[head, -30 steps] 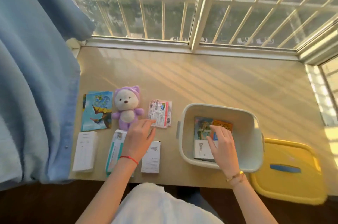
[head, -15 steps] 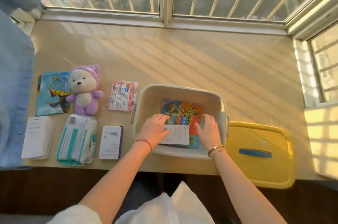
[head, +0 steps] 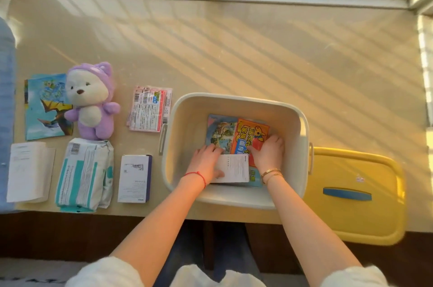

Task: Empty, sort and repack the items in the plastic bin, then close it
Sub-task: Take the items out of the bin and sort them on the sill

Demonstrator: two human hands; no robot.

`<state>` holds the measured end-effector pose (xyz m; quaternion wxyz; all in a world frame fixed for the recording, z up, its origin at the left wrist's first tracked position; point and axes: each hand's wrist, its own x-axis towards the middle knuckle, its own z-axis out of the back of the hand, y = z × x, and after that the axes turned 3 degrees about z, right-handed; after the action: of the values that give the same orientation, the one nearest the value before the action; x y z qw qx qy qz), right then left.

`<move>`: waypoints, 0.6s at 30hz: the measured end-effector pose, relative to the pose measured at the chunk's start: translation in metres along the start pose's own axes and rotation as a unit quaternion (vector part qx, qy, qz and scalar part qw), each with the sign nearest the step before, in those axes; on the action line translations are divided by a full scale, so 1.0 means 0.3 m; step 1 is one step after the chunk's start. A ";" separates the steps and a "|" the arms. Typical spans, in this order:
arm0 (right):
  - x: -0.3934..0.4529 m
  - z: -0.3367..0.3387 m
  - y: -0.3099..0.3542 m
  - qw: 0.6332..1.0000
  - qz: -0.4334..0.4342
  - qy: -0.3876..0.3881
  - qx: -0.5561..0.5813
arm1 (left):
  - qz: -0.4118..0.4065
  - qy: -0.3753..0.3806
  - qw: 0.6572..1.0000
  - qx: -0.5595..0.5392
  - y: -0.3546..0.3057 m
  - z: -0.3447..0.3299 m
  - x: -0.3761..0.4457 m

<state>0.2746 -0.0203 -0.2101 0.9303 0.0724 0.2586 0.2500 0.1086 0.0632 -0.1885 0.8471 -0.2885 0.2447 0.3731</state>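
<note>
Repack stage, early, judging by the layout: plastic bin [head: 187, 123] sits open at centre-front of the table [head: 257, 52], only flat stuff in it so far, a blue picture booklet [head: 221, 132], an orange packet [head: 251, 137] on top of it, and a white card box [head: 235, 168] nearest the person. Still out, all at the bin's 9 o'clock: plush bear [head: 90, 101], origami booklet [head: 43, 108] partly under the bear, red-and-white sachets [head: 150, 108] just beside the bin wall, wipes pack [head: 84, 174], small white box [head: 134, 179], white paper stack [head: 28, 172]. Yellow lid [head: 356, 193] lies off at the bin's 3 o'clock, overhanging the table edge; closing not yet done. Left hand [head: 206, 162] rests on the white card box's 9 o'clock edge, fingers laid fairly flat over the top corner, thumb along the lower edge; looks like pressing or squaring, not a full clasp. Right hand [head: 269, 152] sits on the orange packet at the box's 1 o'clock, fingers bent down onto it; cannot tell if it pinches the packet or just presses it flat.
</note>
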 end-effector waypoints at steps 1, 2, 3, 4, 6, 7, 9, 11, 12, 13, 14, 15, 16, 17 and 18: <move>0.003 -0.003 0.001 1.000 -0.006 0.000 0.010 | 0.005 -0.006 1.000 -0.004 0.002 0.004 0.001; 0.008 -0.007 -0.002 0.999 -0.017 0.004 0.030 | 0.010 -0.015 1.000 -0.009 0.004 0.010 0.002; 0.010 -0.009 -0.002 0.998 -0.029 0.010 0.056 | 0.015 -0.024 0.999 -0.019 0.007 0.018 0.001; 0.011 -0.008 -0.002 0.996 -0.038 0.014 0.080 | 0.021 -0.032 0.999 -0.036 0.008 0.027 -0.003; 0.010 -0.004 -0.004 0.991 -0.047 0.010 0.124 | 0.030 -0.049 0.995 -0.085 0.014 0.048 -0.021; 0.005 0.002 -0.004 0.988 -0.048 0.002 0.144 | 0.035 -0.059 0.992 -0.109 0.019 0.059 -0.035; -0.011 0.020 -0.008 0.984 -0.036 -0.017 0.173 | 0.045 -0.084 0.984 -0.148 0.030 0.086 -0.077; -0.038 0.052 -0.005 0.978 -0.021 -0.029 0.207 | 0.060 -0.113 0.975 -0.184 0.040 0.117 -0.134; -0.056 0.073 0.000 0.973 -0.009 -0.037 0.227 | 0.069 -0.133 0.967 -0.208 0.045 0.136 -0.166; -0.080 0.099 0.008 0.968 0.007 -0.045 0.248 | 0.080 -0.154 0.956 -0.238 0.051 0.153 -0.197; -0.106 0.128 0.016 0.962 0.024 -0.054 0.266 | 0.088 -0.174 0.942 -0.272 0.056 0.172 -0.231; -0.132 0.155 0.027 0.957 0.040 -0.063 0.279 | 0.093 -0.193 0.928 -0.304 0.063 0.191 -0.265; -0.157 0.178 0.035 0.953 0.053 -0.070 0.291 | 0.093 -0.213 0.915 -0.330 0.069 0.210 -0.301; -0.183 0.202 0.046 0.948 0.065 -0.072 0.303 | 0.094 -0.232 0.903 -0.350 0.077 0.228 -0.338; -0.206 0.223 0.060 0.944 0.075 -0.073 0.314 | 0.098 -0.248 0.890 -0.370 0.086 0.247 -0.378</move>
<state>0.2556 -0.0362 -0.1205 0.8551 0.3984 0.2494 0.2188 0.0353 0.0716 -0.0721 0.6713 -0.4537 -0.1019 0.5772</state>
